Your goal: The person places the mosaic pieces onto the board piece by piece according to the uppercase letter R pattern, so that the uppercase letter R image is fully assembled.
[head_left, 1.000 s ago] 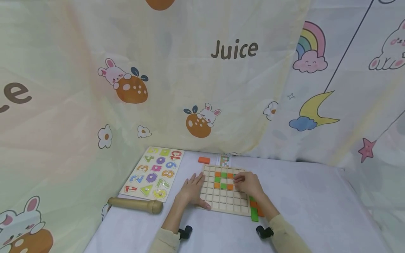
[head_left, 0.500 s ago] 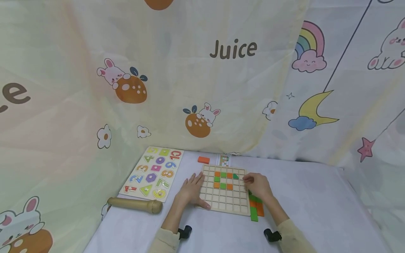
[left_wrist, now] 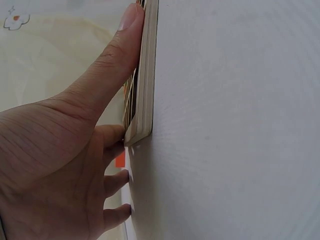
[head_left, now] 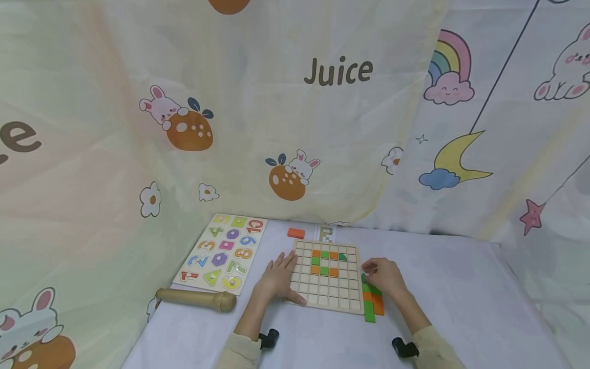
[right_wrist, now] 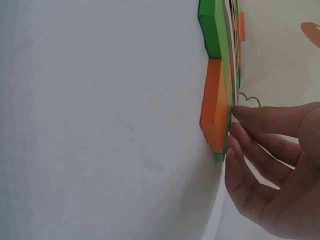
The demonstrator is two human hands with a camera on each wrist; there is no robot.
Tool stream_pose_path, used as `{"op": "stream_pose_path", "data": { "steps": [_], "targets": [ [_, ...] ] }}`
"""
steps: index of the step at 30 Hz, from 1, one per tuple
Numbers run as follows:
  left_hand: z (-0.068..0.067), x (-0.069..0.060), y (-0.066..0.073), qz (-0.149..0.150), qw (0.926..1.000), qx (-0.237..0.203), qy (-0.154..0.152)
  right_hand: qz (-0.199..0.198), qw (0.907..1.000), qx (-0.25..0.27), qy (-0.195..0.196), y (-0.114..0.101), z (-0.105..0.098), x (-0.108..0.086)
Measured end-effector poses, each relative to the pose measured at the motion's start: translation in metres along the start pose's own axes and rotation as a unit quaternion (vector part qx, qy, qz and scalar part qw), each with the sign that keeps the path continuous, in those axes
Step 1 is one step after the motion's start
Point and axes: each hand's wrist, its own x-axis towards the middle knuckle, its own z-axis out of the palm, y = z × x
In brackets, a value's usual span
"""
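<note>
A wooden grid board (head_left: 322, 300) lies on the table with several orange and green squares in its upper middle. At the right end of their top row sits a dark green rounded piece (head_left: 343, 257). My left hand (head_left: 278, 279) rests spread along the board's left side; its thumb touches the front edge in the left wrist view. Just off the board's right edge, my right hand (head_left: 386, 278) has its fingertips at the far end of a group of green (head_left: 370, 311) and orange (head_left: 378, 304) pieces. In the right wrist view its thumb and fingers are loosely bent, with no piece visible between them.
Left of the board lie a number-and-shape puzzle (head_left: 226, 245) and a gold microphone-shaped object (head_left: 195, 299). Behind the board are an orange block (head_left: 296, 233) and a small patterned card (head_left: 327, 233). A printed curtain (head_left: 350, 133) hangs along the table's back edge.
My right hand has moved off the board, rightward and toward the front, to the loose pieces. The dark green rounded piece on the board has come into full view. My left hand stays put.
</note>
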Motion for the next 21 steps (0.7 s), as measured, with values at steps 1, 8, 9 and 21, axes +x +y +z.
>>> {"op": "stream_pose_path", "data": {
  "steps": [1,8,9,21],
  "targets": [
    [0.0000,0.0000,-0.0002,0.000,1.0000,0.003,-0.001,-0.002,1.0000,-0.003,-0.004,0.0005,-0.0002,-0.0006],
    [0.0006,-0.0009,-0.0006,0.003,1.0000,0.003,0.002,-0.024,0.9996,-0.013,-0.009,0.0007,0.0016,-0.0025],
    [0.0005,-0.0011,-0.0006,0.003,1.0000,0.001,0.002,-0.028,0.9995,-0.014,-0.009,0.0008,0.0021,-0.0020],
    [-0.0002,-0.0011,-0.0002,0.003,1.0000,-0.004,0.002,-0.010,0.9994,-0.026,-0.020,-0.0060,0.0002,-0.0016]
  ]
}}
